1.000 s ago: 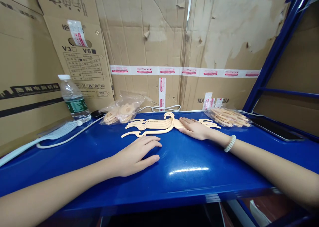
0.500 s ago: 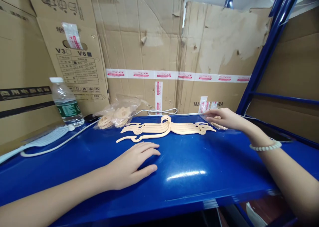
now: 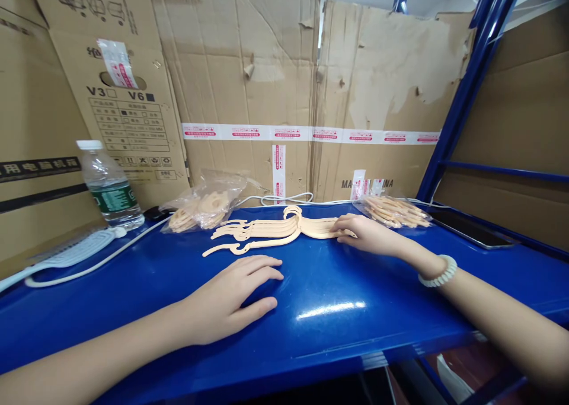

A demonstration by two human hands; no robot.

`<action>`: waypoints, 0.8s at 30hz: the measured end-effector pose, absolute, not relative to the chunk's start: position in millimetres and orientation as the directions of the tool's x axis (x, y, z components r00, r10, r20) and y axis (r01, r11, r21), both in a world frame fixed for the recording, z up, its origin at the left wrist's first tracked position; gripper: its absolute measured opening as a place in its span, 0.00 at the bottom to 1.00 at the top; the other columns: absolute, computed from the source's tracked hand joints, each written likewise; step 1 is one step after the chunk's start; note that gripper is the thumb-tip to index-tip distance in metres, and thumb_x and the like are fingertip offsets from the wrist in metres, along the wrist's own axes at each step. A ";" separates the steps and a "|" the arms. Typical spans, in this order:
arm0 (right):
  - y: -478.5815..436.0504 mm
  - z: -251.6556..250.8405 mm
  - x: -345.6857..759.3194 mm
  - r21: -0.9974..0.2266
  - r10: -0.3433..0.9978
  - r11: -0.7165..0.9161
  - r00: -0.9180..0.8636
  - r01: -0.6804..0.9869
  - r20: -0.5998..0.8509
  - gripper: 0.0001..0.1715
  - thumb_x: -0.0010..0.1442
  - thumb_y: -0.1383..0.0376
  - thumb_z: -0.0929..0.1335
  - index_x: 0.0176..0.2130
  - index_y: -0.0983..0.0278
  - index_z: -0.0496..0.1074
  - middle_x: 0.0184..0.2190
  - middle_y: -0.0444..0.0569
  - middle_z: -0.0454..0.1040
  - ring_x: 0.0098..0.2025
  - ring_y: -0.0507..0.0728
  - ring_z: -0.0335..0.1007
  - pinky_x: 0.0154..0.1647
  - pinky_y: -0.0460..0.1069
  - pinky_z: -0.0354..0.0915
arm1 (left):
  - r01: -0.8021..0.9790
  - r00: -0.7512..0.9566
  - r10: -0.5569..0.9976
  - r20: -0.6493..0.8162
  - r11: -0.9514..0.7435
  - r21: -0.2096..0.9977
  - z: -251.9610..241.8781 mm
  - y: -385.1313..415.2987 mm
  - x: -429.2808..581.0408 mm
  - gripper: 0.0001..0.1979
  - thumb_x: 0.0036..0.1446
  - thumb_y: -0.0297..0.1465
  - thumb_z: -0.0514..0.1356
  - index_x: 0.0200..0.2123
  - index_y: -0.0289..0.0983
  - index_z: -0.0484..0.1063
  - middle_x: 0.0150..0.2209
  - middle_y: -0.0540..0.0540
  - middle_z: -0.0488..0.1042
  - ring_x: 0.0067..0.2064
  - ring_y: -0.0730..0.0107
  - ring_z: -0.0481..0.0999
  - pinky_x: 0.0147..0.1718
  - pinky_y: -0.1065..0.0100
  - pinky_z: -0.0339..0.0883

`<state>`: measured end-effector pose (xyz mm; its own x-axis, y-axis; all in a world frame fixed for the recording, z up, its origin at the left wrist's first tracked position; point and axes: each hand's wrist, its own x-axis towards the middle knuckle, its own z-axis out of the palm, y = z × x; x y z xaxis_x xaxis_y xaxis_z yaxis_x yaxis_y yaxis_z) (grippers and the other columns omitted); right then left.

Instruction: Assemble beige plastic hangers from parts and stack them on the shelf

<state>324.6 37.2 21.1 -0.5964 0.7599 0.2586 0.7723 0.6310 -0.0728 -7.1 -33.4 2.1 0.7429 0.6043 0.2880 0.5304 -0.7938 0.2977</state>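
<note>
A group of beige hangers (image 3: 284,228) lay overlapping on the blue table (image 3: 329,340), hooks bunched at the far side and the nearest one's left arm splayed apart from the rest. The right hand (image 3: 367,234), with a pale beaded bracelet (image 3: 439,271) at its wrist, was at the right end of the hangers, its bent fingers over their tips; whether it gripped any of them I could not tell. The left hand (image 3: 226,301) was empty and open, palm down, fingers spread a little, just in front of the hangers' left half and apart from them.

Behind the hangers to the left sat a clear plastic bag (image 3: 229,185) with rounded beige pieces (image 3: 213,206) inside. Behind them to the right, beyond the right hand, a second clear bag (image 3: 362,206) held slim beige pieces (image 3: 395,211) lying closely together. Farther left of the hangers stood an upright capped bottle (image 3: 106,177), green-labelled and partly filled with clear liquid. Well to the hangers' right, a dark phone (image 3: 473,230) lay flat; well to their left was a pale brush-like object (image 3: 73,252).
</note>
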 end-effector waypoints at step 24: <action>32.7 31.3 326.7 -0.575 0.798 0.601 -0.387 0.555 0.461 0.12 0.61 0.57 0.65 0.35 0.62 0.59 0.26 0.45 0.69 0.27 0.53 0.67 0.27 0.48 0.64 | 0.183 0.420 0.904 0.074 -0.165 0.969 2.2 -18.8 -1.6 0.24 0.53 0.37 0.63 0.52 0.37 0.65 0.54 0.38 0.70 0.54 0.56 0.72 0.56 0.55 0.63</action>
